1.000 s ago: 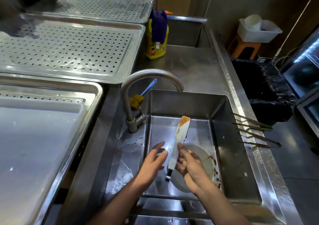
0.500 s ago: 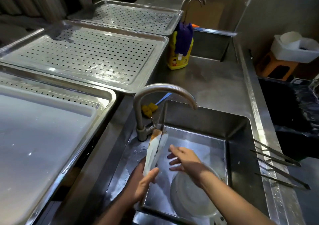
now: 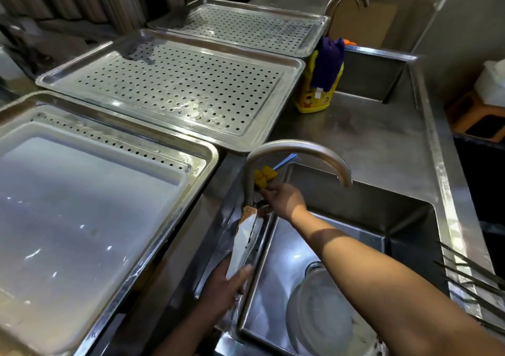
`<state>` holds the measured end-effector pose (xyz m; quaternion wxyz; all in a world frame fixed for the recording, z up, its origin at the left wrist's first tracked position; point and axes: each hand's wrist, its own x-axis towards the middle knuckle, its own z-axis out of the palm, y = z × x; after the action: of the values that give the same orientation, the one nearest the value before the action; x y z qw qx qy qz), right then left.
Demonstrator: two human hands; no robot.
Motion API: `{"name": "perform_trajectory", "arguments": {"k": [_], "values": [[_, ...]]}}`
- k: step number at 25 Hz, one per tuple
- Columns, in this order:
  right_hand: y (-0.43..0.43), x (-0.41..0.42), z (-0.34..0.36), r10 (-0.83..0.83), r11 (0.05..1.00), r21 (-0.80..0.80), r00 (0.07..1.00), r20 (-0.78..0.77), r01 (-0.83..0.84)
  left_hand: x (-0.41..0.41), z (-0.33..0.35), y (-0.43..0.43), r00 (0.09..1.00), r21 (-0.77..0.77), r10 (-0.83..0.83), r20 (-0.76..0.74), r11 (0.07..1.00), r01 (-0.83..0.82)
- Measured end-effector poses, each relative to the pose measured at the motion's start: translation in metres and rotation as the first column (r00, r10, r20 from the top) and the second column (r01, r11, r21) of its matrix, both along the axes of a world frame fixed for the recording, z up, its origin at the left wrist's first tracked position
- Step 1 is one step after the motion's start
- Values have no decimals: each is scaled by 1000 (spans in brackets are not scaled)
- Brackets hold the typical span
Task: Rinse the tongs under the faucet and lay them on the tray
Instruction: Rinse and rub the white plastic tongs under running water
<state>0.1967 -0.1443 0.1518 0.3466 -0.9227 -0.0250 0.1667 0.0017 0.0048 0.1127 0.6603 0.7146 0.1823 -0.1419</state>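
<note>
Since a second ago the right hand point(image 3: 285, 201) has left the tongs point(image 3: 246, 242) for the faucet point(image 3: 296, 154) base, fingers curled near its handle, grip unclear. Left hand point(image 3: 222, 291) clasps them at the sink point(image 3: 410, 235) left rim. No water visible; next, open it.

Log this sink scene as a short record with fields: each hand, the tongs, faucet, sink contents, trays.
left hand: grips the tongs' lower end, at the sink's left edge
right hand: reaches to the faucet base, at the handle
tongs: white, orange residue at the tip, tip up by the faucet base
faucet: curved spout over the sink; no water stream visible
sink: holds a plate
trays: perforated, left of the sink; no tongs on them
task stage: rinsing not yet visibly started
</note>
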Motion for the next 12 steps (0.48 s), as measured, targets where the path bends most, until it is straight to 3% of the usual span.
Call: {"name": "perform_trajectory", "arguments": {"k": [4,12], "values": [[0,0,-3,100,989,-122,991,91,-88,1,2,0,1000,11,-2,-2,1000,2],[-10,-4,-15,97,995,-43,976,197,-90,-1,2,2,1000,70,-23,-7,997,23]]}}
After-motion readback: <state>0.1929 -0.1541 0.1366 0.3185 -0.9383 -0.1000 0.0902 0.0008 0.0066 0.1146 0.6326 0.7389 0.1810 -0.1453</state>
